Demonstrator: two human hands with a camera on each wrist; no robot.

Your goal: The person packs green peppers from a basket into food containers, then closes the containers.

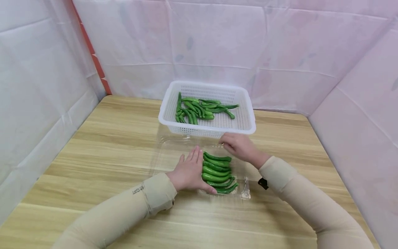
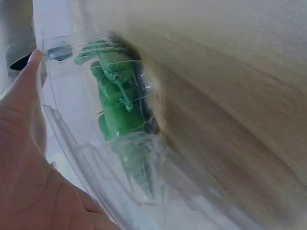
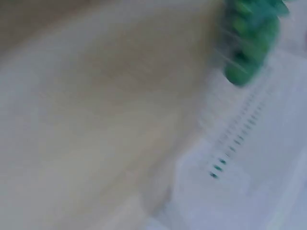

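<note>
Green peppers, about seven of them, lie side by side in a neat column within a clear plastic box on the wooden table. Taking that column as the clock's centre, the white basket stands just before 12 o'clock, with a loose pile of peppers gathered mostly toward its own 9 o'clock side. The left hand lies at 9 o'clock, fingers straight, beside the column's ends, gripping nothing. The right hand sits between 1 and 2 o'clock by the box's far edge, fingers curled; whether it pinches the rim I cannot tell, and the right wrist view is blurred.

The work looks part done: one column is arranged, while the basket's pile is unarranged. I cannot tell whether a lid covers the column.
</note>
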